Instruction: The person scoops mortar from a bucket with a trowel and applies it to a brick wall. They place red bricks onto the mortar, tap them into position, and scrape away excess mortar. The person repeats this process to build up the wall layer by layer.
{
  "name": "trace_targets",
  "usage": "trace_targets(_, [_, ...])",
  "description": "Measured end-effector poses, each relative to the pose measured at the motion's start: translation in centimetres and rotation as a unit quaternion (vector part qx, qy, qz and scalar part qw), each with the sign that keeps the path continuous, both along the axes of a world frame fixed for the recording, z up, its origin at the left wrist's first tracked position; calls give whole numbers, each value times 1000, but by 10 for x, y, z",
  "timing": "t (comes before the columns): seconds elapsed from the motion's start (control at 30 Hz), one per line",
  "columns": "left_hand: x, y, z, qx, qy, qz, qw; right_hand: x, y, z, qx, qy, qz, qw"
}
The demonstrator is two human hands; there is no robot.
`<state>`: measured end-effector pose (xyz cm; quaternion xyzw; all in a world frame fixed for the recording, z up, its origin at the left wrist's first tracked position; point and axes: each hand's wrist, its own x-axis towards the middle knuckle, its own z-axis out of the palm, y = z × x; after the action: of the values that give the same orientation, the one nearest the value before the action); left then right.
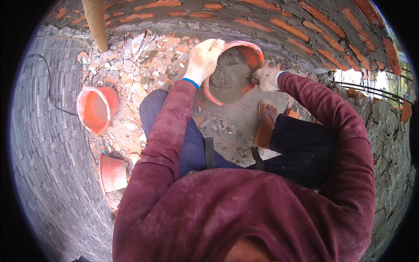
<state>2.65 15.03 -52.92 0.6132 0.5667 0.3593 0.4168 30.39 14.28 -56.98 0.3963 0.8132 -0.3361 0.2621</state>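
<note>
The round orange plastic bucket of wet grey mortar (233, 72) is sitting tilted on the rubble-strewn ground just in front of the person's knees, close under the curving red brick wall (305, 35). It is looking roughly half full, so it is probably handling heavy and sloshy, with thin flexible walls that would be bowing under a one-sided lift; the stiffer rolled rim seems the best place to be gripping it, and smeared mortar may be making that rim slippery.

The left hand in a white work glove (203, 59) is closing over the near-left rim, steadying the bucket. The right hand in a matching glove (267, 78) is wrapping around the handle of a steel trowel (240, 72), whose blade is lying in the mortar.

Below, a sandalled foot (266, 122) is resting on the grey ground. Further left, an empty orange bucket (94, 109) is lying on its side among broken brick chips, another orange container (112, 173) is sitting nearer the person, and a pale wooden pole (96, 24) is standing beside the wall.
</note>
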Motion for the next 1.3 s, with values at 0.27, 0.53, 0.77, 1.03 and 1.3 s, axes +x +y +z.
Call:
trace_targets(0.27, [-10,-30,73,-14,-9,177,984,-16,-13,50,-322,194,-208,903])
trace_targets(0.53, [-10,-60,197,-39,-113,232,965,16,-5,258,-417,199,-276,843])
trace_targets(0.77, [8,-59,314,-126,-195,236,943,81,-30,414,-390,247,-375,804])
trace_targets(1.03, [11,-66,369,-200,-137,204,948,182,13,549,-225,175,-469,836])
trace_targets(1.3, [-21,-103,377,-264,-132,234,926,260,65,520,180,39,-329,926])
